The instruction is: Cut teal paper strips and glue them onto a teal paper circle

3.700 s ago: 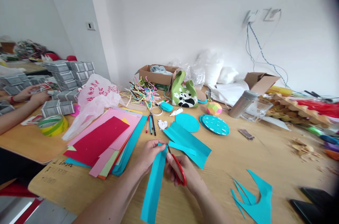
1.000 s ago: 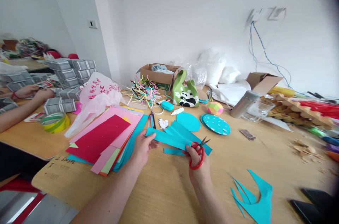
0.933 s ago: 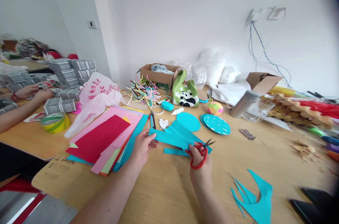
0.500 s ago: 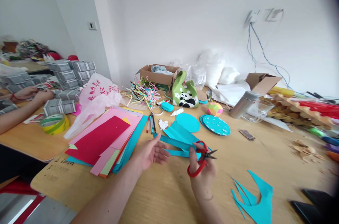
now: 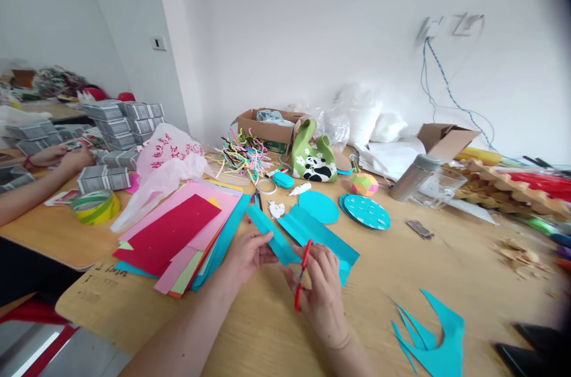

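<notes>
Near the front edge of the surface, the left hand pinches a turquoise paper strip that slants up toward the pens. Just beside it, the right hand grips red scissors, closed around the handles, touching the strip's lower end over a larger turquoise sheet

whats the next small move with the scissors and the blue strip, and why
Probably close the red scissors in the right hand a little along the teal paper strip. The left hand pinches that strip, its near end meets the scissors, and its far end angles up off the wooden table. The blades are hidden.
</notes>
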### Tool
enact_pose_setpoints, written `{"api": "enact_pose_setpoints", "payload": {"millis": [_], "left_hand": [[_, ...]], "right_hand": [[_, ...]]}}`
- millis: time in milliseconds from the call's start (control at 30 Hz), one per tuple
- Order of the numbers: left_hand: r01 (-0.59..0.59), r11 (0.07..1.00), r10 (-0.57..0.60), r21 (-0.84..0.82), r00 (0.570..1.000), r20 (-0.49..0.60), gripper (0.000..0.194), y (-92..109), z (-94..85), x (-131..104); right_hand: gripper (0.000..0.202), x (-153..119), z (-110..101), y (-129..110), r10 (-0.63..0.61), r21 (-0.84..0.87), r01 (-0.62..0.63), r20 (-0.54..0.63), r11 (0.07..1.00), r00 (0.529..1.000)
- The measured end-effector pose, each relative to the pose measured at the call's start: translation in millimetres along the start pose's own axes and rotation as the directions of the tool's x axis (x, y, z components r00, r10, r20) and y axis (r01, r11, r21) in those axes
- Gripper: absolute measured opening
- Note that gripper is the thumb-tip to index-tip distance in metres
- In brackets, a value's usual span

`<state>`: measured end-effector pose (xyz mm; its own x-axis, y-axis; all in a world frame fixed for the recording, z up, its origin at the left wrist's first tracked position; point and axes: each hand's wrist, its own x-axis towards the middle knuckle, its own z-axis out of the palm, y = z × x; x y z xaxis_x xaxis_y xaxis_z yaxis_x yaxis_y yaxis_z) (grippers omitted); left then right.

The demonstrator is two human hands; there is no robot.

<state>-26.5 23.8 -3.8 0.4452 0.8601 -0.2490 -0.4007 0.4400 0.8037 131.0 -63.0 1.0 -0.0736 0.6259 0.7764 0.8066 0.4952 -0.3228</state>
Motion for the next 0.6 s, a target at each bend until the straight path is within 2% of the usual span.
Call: {"api": "enact_pose_setpoints", "payload": {"millis": [67, 100, 133, 200, 233, 267, 300, 333, 433, 533, 600], "left_hand": [[-0.097, 0.995, 0.098, 0.014, 0.992, -0.076, 0.03, 3.7, -5.3, 3.8], [-0.137, 0.99, 0.138, 0.019, 0.985, -0.106, 0.031, 5.3, -7.9, 5.4], [-0.17, 0.985, 0.171, 0.023, 0.977, -0.125, 0.031, 6.5, -10.1, 6.8], [-0.213, 0.977, 0.214, 0.028, 0.967, -0.137, 0.031, 8.3, -13.4, 8.7], [-0.226, 0.973, 0.229, 0.033, 0.963, -0.14, 0.032, 9.0, -14.3, 9.2], [-0.235, 0.971, 0.239, 0.039, 0.961, -0.14, 0.032, 9.6, -14.8, 9.5], [-0.241, 0.97, 0.245, 0.044, 0.96, -0.139, 0.033, 10.3, -14.8, 9.4], [-0.242, 0.969, 0.246, 0.049, 0.96, -0.136, 0.033, 11.1, -14.4, 9.1], [-0.234, 0.971, 0.24, 0.057, 0.962, -0.129, 0.033, 13.3, -11.5, 7.1], [-0.217, 0.974, 0.223, 0.062, 0.968, -0.117, 0.034, 14.5, -8.2, 4.7], [-0.207, 0.976, 0.213, 0.068, 0.972, -0.103, 0.034, 14.4, -6.9, 3.6]], "right_hand": [[0.025, 1.3, 1.2, 2.1, 0.198, 0.071, -0.198, 0.006, 0.978, 0.98], [0.027, 2.9, 1.1, 2.7, 0.314, 0.121, -0.32, 0.066, 0.94, 0.947], [0.034, 5.1, 0.6, 2.7, 0.423, 0.166, -0.449, 0.171, 0.878, 0.89], [0.05, 10.7, -1.4, 0.9, 0.549, 0.208, -0.679, 0.448, 0.704, 0.706], [0.055, 13.4, -2.5, -0.6, 0.552, 0.2, -0.759, 0.576, 0.62, 0.603], [0.058, 15.7, -3.4, -2.3, 0.527, 0.188, -0.809, 0.673, 0.558, 0.52], [0.059, 17.3, -4.0, -3.9, 0.49, 0.18, -0.835, 0.738, 0.52, 0.464], [0.06, 18.1, -4.3, -5.3, 0.45, 0.181, -0.845, 0.78, 0.504, 0.435], [0.061, 15.8, -3.2, -6.8, 0.362, 0.18, -0.847, 0.845, 0.5, 0.393], [0.062, 10.4, -1.0, -5.9, 0.319, 0.147, -0.862, 0.888, 0.484, 0.331], [0.061, 8.1, 0.0, -5.8, 0.311, 0.147, -0.865, 0.893, 0.48, 0.324]]}}
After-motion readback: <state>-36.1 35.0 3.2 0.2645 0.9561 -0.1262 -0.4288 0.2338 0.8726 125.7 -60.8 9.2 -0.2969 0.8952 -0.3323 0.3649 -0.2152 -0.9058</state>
